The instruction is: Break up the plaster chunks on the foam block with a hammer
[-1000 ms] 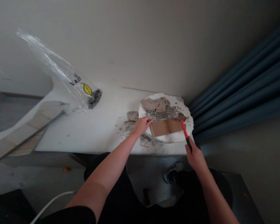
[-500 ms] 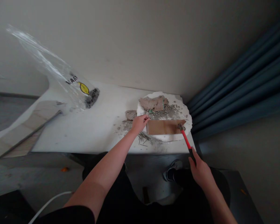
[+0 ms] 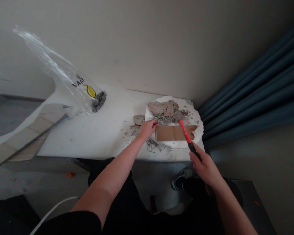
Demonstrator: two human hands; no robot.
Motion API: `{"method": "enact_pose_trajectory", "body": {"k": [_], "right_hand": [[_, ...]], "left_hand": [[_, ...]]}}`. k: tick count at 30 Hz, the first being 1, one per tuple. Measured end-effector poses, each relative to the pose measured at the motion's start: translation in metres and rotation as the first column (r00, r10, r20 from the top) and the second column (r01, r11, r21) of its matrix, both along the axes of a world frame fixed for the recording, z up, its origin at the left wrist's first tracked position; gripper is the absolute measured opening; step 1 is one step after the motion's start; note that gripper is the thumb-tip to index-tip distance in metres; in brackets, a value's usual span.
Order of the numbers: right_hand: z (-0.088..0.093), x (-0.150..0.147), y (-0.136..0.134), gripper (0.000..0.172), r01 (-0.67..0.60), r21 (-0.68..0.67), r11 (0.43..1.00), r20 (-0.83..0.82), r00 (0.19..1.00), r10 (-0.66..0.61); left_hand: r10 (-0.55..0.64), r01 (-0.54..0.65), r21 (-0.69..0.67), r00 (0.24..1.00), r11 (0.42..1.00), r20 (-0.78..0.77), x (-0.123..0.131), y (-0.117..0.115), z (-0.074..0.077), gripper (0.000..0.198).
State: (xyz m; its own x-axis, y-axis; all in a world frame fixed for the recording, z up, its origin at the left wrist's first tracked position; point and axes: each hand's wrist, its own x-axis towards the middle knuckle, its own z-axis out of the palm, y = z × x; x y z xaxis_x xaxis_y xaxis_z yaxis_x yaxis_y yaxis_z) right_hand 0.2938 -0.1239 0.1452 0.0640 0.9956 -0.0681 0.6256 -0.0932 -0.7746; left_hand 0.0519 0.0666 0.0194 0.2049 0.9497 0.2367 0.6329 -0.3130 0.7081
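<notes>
Right grip (image 3: 204, 166) is closed round the black end of the red-handled hammer (image 3: 185, 132), whose head is over rubble (image 3: 164, 109) near the worktop's (image 3: 100, 130) far right corner. The hammer is stiff and head-heavy, so it is best held low. Left grip (image 3: 147, 128) rests at the brown board's (image 3: 171, 133) left end; I cannot tell whether it pinches anything.

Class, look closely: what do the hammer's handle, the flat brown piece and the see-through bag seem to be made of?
The handle of the hammer looks plastic or rubber-coated: bright red, with a black grip in the right hand. The brown piece is probably cardboard or thin fibreboard: matt, flat, uniform brown. The bag is thin clear plastic film: glossy, creased, with printed lettering.
</notes>
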Motion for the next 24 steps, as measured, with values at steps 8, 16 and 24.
{"method": "enact_pose_trajectory", "body": {"k": [8, 16, 24], "right_hand": [[-0.020, -0.041, 0.028, 0.050, -0.122, -0.001, 0.993, -0.111, 0.986, 0.121], [-0.032, -0.043, 0.030, 0.051, -0.119, -0.008, 0.993, -0.110, 0.987, 0.117], [-0.024, -0.051, 0.028, 0.050, -0.133, 0.010, 0.991, -0.104, 0.986, 0.134]], "left_hand": [[-0.003, 0.003, -0.004, 1.000, 1.000, 0.012, 0.000, 0.000, 0.000, 0.018], [-0.006, 0.006, -0.002, 0.999, 1.000, 0.044, 0.000, 0.002, -0.003, 0.016], [-0.012, 0.013, -0.019, 0.999, 1.000, 0.042, 0.001, 0.002, 0.000, 0.016]]}}
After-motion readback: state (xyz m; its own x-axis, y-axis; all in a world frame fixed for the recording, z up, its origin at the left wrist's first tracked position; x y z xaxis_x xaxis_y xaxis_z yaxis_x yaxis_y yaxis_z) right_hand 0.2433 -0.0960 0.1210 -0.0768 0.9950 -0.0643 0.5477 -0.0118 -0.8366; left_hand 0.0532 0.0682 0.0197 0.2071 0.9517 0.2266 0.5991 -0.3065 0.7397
